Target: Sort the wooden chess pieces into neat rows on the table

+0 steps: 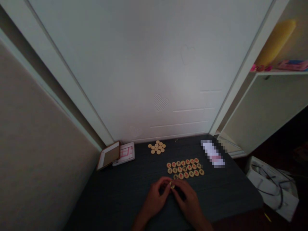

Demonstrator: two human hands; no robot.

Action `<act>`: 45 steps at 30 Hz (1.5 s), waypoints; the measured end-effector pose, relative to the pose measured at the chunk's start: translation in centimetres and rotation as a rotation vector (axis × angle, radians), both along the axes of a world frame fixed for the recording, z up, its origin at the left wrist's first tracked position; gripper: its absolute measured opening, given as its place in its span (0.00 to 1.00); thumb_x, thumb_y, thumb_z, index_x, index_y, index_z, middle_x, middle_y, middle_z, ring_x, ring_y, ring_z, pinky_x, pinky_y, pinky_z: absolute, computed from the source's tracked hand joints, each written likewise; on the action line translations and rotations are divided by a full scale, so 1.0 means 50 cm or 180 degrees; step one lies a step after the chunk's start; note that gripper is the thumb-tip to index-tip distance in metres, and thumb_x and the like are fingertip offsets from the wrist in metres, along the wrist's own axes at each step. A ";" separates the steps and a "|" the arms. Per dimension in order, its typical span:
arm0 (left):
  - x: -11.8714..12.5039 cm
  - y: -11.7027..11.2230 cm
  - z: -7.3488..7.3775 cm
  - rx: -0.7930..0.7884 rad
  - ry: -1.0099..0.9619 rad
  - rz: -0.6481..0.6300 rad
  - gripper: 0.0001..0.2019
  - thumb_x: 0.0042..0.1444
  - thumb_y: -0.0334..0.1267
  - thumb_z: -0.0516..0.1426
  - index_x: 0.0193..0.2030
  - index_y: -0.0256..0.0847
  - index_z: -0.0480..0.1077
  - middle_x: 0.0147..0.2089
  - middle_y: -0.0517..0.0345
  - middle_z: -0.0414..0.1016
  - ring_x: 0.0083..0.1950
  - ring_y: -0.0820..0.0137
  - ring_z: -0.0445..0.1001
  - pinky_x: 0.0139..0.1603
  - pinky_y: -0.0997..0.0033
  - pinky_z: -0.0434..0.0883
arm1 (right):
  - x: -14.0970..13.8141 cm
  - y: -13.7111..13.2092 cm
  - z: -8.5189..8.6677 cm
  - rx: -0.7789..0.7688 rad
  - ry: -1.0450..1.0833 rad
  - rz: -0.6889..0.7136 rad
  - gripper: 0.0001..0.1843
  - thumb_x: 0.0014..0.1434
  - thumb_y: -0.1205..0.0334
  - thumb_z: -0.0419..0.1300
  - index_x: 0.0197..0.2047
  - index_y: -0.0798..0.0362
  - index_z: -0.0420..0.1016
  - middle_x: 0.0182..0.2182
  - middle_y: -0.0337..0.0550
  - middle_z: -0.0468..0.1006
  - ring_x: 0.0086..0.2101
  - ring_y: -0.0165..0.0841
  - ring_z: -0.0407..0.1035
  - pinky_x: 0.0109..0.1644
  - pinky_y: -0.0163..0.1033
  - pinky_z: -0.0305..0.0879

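Left hand (155, 199) + right hand (189, 196): grip pinching one xiangqi piece (172, 185), face mostly hidden | blank-side-up pieces (156, 148) near back edge of bench (115, 192) | front-left corner cut off

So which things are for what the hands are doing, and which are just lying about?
Seem to be for it:
- small piece between left hand and right hand
- rows of marked pieces
- cluster of pale pieces

Probably just lying about:
- blurred white thing
- yellow thing
- brown-edged thing, though I can't be sure
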State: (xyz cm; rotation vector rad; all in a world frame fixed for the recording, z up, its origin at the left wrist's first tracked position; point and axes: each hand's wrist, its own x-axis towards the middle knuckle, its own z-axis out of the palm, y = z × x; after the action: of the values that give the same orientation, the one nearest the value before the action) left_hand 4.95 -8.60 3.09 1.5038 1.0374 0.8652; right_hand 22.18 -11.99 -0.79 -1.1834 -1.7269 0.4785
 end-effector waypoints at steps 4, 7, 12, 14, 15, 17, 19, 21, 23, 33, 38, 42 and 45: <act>0.001 0.001 -0.009 -0.0016 -0.0030 0.0030 0.11 0.63 0.44 0.59 0.47 0.43 0.76 0.42 0.54 0.83 0.43 0.63 0.81 0.47 0.68 0.74 | 0.001 -0.003 -0.009 0.0030 -0.0020 -0.0052 0.14 0.67 0.63 0.59 0.55 0.44 0.75 0.48 0.43 0.81 0.48 0.38 0.77 0.54 0.44 0.76; 0.004 0.004 -0.014 -0.0019 -0.0030 0.0116 0.10 0.62 0.45 0.60 0.43 0.42 0.76 0.40 0.54 0.83 0.40 0.63 0.81 0.44 0.69 0.75 | 0.000 -0.004 -0.017 0.0073 -0.0064 -0.0021 0.15 0.67 0.62 0.58 0.56 0.44 0.74 0.48 0.44 0.81 0.48 0.38 0.77 0.54 0.44 0.75; 0.002 0.007 -0.011 -0.0014 -0.0009 0.0078 0.11 0.63 0.45 0.59 0.43 0.41 0.77 0.41 0.54 0.83 0.43 0.63 0.81 0.46 0.69 0.76 | -0.002 -0.001 -0.020 0.0037 -0.0098 -0.0057 0.13 0.68 0.60 0.58 0.54 0.45 0.75 0.47 0.44 0.82 0.47 0.37 0.77 0.53 0.43 0.76; -0.001 0.005 -0.007 0.0008 -0.0002 0.0041 0.11 0.64 0.45 0.57 0.44 0.41 0.77 0.42 0.54 0.83 0.44 0.64 0.81 0.48 0.69 0.76 | -0.001 0.000 -0.019 0.0009 -0.0090 -0.0033 0.13 0.68 0.60 0.58 0.54 0.45 0.75 0.47 0.44 0.82 0.46 0.37 0.77 0.53 0.42 0.76; -0.002 0.004 -0.006 0.0014 -0.0001 0.0025 0.11 0.65 0.44 0.57 0.44 0.41 0.77 0.43 0.55 0.83 0.45 0.64 0.81 0.49 0.69 0.75 | -0.001 0.001 -0.018 -0.0007 -0.0084 -0.0023 0.13 0.68 0.60 0.58 0.54 0.45 0.75 0.47 0.44 0.82 0.46 0.37 0.77 0.53 0.41 0.75; -0.004 0.003 -0.005 0.0031 0.0014 -0.0019 0.11 0.66 0.44 0.56 0.46 0.41 0.77 0.45 0.55 0.83 0.45 0.65 0.81 0.50 0.69 0.75 | 0.001 0.000 -0.018 -0.0045 -0.0073 -0.0032 0.13 0.68 0.61 0.57 0.55 0.45 0.75 0.47 0.44 0.81 0.47 0.37 0.77 0.53 0.41 0.75; -0.004 0.001 -0.008 0.0097 0.0098 -0.0070 0.11 0.66 0.42 0.56 0.49 0.43 0.76 0.47 0.55 0.83 0.46 0.65 0.81 0.51 0.69 0.75 | 0.002 0.000 -0.020 -0.0071 -0.0068 -0.0064 0.14 0.69 0.61 0.57 0.56 0.45 0.74 0.48 0.44 0.81 0.48 0.37 0.77 0.53 0.42 0.75; -0.004 0.001 -0.011 0.0237 0.0292 -0.0073 0.11 0.65 0.41 0.56 0.52 0.44 0.75 0.48 0.55 0.83 0.46 0.66 0.81 0.51 0.69 0.75 | 0.003 0.001 -0.023 -0.0061 -0.0068 -0.0105 0.14 0.69 0.61 0.57 0.56 0.45 0.74 0.48 0.44 0.81 0.48 0.37 0.76 0.53 0.42 0.75; -0.005 0.000 -0.013 0.0438 0.0562 -0.0019 0.12 0.65 0.39 0.56 0.53 0.46 0.75 0.48 0.56 0.82 0.46 0.66 0.80 0.51 0.68 0.75 | 0.003 0.001 -0.025 -0.0035 -0.0088 -0.0097 0.13 0.69 0.61 0.56 0.55 0.45 0.74 0.48 0.43 0.81 0.48 0.37 0.76 0.54 0.43 0.74; -0.034 -0.005 -0.003 0.1116 0.1380 -0.0175 0.10 0.66 0.36 0.56 0.51 0.51 0.75 0.50 0.59 0.79 0.50 0.64 0.77 0.57 0.61 0.72 | 0.000 0.004 -0.028 0.0102 -0.0450 0.0005 0.11 0.68 0.64 0.59 0.52 0.45 0.77 0.44 0.42 0.83 0.43 0.37 0.77 0.50 0.43 0.75; -0.039 -0.005 -0.019 0.1307 0.1617 -0.0154 0.10 0.65 0.33 0.57 0.49 0.51 0.75 0.50 0.59 0.80 0.53 0.63 0.77 0.57 0.59 0.71 | -0.005 0.007 -0.035 0.0057 -0.0638 -0.0120 0.12 0.64 0.68 0.61 0.48 0.45 0.79 0.40 0.42 0.82 0.41 0.37 0.76 0.47 0.43 0.76; -0.036 -0.001 -0.023 0.1454 0.1770 -0.0107 0.11 0.63 0.31 0.59 0.48 0.51 0.75 0.49 0.61 0.81 0.52 0.64 0.77 0.57 0.59 0.72 | -0.005 0.008 -0.044 0.0051 -0.0702 -0.0146 0.14 0.64 0.70 0.61 0.51 0.45 0.78 0.41 0.44 0.81 0.42 0.38 0.75 0.48 0.44 0.75; -0.031 0.003 -0.022 0.1538 0.1870 -0.0058 0.10 0.63 0.32 0.59 0.47 0.50 0.75 0.49 0.60 0.81 0.51 0.63 0.77 0.55 0.58 0.73 | -0.004 0.007 -0.046 0.0030 -0.0723 -0.0137 0.16 0.65 0.71 0.59 0.53 0.45 0.77 0.42 0.44 0.80 0.43 0.39 0.75 0.48 0.45 0.76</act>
State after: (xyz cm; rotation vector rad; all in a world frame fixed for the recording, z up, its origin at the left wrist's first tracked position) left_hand 3.39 -8.45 1.99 2.2594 1.2835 0.7009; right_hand 21.97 -11.62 -3.09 -1.3059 -1.8889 0.3192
